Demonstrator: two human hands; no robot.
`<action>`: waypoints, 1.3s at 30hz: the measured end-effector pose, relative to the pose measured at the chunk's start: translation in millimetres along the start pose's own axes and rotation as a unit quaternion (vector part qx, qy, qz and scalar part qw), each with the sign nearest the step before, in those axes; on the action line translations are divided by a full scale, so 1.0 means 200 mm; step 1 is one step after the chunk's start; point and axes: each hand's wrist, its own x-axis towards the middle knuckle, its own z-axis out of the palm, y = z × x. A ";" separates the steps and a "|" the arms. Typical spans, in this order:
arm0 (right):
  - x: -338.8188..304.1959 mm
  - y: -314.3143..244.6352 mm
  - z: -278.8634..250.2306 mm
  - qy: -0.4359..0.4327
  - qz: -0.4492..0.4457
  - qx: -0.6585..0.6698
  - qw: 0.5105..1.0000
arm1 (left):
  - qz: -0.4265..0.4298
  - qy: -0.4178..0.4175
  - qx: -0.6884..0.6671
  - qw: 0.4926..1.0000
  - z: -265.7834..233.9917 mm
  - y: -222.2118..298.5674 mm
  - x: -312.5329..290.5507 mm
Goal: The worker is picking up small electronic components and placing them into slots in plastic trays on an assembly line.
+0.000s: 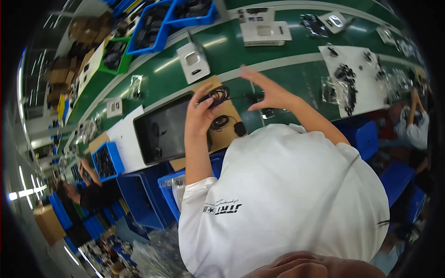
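Note:
My left hand (pixel 200 111) is closed around a coiled black cable (pixel 221 94), held above a sheet of brown cardboard (pixel 230 110). To its right, my right hand (pixel 273 92) is open, thumb and fingers spread wide. A small dark piece (pixel 252 97) shows between the two hands; whether it belongs to the cable I cannot tell. Nearer to me, a second black cable coil (pixel 219 123) lies on the cardboard beside a black block-shaped plug (pixel 239 129). Left of my left hand stands a black tray (pixel 139 134) with a few black cables in it.
Open white boxes (pixel 192 62) stand along the green bench (pixel 296 76). At the right, a white sheet (pixel 366 99) carries many small black parts. Blue bins (pixel 105 160) and a green bin (pixel 116 54) hold black items. Other people (pixel 83 192) work at both sides.

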 end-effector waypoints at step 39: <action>-1.06 0.42 -0.34 -0.047 0.160 0.073 0.983 | -0.033 -0.140 0.617 0.774 0.85 -0.74 0.06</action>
